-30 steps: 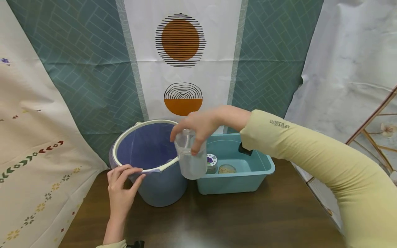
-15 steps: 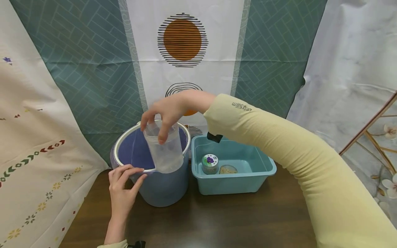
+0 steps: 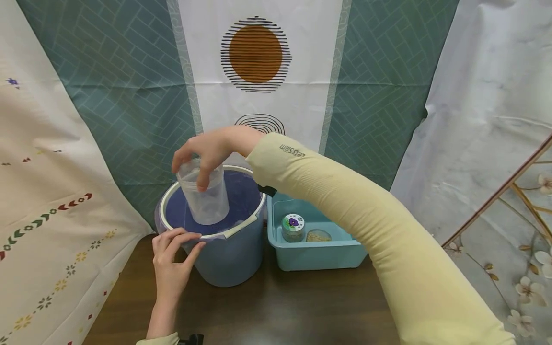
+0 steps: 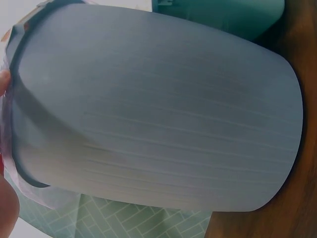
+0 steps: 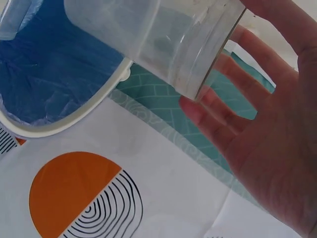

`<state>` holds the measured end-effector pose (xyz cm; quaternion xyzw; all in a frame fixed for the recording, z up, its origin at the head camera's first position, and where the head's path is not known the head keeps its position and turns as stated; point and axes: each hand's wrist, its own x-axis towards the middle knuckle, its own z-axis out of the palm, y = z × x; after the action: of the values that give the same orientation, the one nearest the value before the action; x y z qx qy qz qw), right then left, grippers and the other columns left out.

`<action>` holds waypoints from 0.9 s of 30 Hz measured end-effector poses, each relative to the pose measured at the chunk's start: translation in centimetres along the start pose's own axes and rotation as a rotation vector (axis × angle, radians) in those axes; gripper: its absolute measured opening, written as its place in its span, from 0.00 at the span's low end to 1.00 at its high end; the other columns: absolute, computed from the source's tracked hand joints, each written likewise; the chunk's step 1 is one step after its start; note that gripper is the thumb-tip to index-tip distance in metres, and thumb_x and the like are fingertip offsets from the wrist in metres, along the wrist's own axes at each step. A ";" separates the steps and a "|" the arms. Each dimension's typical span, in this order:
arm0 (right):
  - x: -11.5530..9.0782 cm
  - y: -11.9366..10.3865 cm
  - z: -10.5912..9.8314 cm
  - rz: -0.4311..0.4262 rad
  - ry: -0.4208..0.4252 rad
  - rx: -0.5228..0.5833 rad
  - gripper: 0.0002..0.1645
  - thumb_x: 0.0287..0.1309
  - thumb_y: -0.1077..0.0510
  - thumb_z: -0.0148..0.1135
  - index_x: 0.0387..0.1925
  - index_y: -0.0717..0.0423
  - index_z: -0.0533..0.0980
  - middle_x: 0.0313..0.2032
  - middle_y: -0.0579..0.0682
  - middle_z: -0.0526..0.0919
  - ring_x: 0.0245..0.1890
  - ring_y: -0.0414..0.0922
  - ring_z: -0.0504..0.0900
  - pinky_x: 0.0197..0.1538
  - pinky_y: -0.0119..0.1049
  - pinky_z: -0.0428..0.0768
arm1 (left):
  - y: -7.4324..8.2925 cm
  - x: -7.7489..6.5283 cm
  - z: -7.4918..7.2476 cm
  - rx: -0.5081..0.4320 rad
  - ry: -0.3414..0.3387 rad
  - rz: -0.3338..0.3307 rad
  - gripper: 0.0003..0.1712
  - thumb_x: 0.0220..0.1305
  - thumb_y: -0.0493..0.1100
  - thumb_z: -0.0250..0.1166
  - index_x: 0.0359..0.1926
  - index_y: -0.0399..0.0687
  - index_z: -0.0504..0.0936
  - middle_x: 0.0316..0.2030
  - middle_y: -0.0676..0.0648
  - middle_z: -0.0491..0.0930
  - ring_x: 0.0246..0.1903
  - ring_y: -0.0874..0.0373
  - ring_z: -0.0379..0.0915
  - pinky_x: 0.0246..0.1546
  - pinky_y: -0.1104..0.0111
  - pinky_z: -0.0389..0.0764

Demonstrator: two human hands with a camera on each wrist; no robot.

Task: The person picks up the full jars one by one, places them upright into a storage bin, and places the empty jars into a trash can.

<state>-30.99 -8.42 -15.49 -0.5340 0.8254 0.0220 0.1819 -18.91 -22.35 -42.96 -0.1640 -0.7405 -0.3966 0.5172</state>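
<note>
My right hand [image 3: 211, 148] grips a clear plastic jar [image 3: 207, 203] by its upper end, fingertips and thumb around the edge. The jar hangs tilted over the mouth of a blue-grey trash can [image 3: 230, 263], base pointing down. A thin bag [image 5: 54, 74] lines the can, with a white ring [image 3: 241, 225] around the rim. At the can's near left rim, my left hand [image 3: 169, 258] pinches the edge between fingers and thumb. In the right wrist view, a translucent piece [image 5: 12, 17] shows inside the can.
A teal basin [image 3: 319, 258] stands right of the can. It holds a small jar [image 3: 293, 227] with a printed lid and a round container of pale grains [image 3: 318, 235]. Both stand on a dark wooden table [image 3: 284, 311], with patterned cloths [image 3: 379, 110] hanging behind.
My right hand has carried the clear jar leftward from in front of the basin's left end to over the trash can. My left hand has stayed at the rim.
</note>
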 end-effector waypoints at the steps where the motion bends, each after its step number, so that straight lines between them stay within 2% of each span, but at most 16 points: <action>1: 0.3 -0.1 0.0 0.007 0.002 -0.010 0.40 0.54 0.45 0.72 0.68 0.32 0.66 0.71 0.40 0.65 0.72 0.39 0.61 0.68 0.35 0.70 | 0.2 0.1 0.0 0.001 0.001 -0.001 0.12 0.47 0.38 0.77 0.33 0.37 0.87 0.37 0.34 0.77 0.51 0.63 0.63 0.58 0.76 0.57; 5: 2.0 -0.2 0.7 0.019 0.017 -0.029 0.41 0.54 0.45 0.71 0.68 0.30 0.65 0.72 0.38 0.64 0.73 0.38 0.60 0.70 0.35 0.67 | 0.2 0.1 -0.1 0.004 0.004 -0.006 0.13 0.42 0.33 0.78 0.33 0.37 0.87 0.37 0.34 0.77 0.51 0.63 0.62 0.58 0.76 0.57; 12: 5.0 0.2 3.1 -0.012 0.092 0.026 0.41 0.52 0.47 0.72 0.68 0.32 0.67 0.71 0.38 0.65 0.71 0.38 0.63 0.67 0.31 0.70 | -1.1 -0.3 -0.2 0.009 -0.012 -0.005 0.13 0.45 0.39 0.78 0.34 0.40 0.87 0.38 0.37 0.78 0.51 0.63 0.63 0.57 0.75 0.57; 15: 6.0 0.3 4.0 -0.023 0.118 0.033 0.41 0.52 0.46 0.72 0.68 0.32 0.67 0.70 0.38 0.66 0.70 0.37 0.63 0.66 0.30 0.69 | -1.4 -0.4 -0.2 0.004 -0.023 -0.008 0.13 0.45 0.38 0.79 0.34 0.41 0.88 0.38 0.38 0.78 0.51 0.65 0.63 0.57 0.75 0.57; 22: 7.3 0.6 5.5 -0.014 0.139 0.041 0.41 0.52 0.43 0.72 0.68 0.29 0.67 0.71 0.38 0.65 0.71 0.37 0.62 0.67 0.29 0.68 | -1.4 -0.5 -0.1 0.001 -0.018 -0.012 0.16 0.39 0.32 0.79 0.34 0.41 0.88 0.38 0.38 0.77 0.51 0.66 0.62 0.55 0.75 0.58; 27: 7.7 0.8 6.2 -0.015 0.136 0.054 0.42 0.52 0.43 0.72 0.69 0.30 0.67 0.71 0.38 0.65 0.71 0.37 0.63 0.66 0.27 0.69 | -1.1 -0.4 0.2 -0.004 -0.005 -0.009 0.15 0.40 0.34 0.79 0.34 0.40 0.87 0.37 0.36 0.77 0.51 0.66 0.61 0.56 0.76 0.58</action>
<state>-32.80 -13.40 -23.88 -0.5354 0.8321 -0.0380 0.1397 -19.57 -22.85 -43.83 -0.1629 -0.7415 -0.4000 0.5134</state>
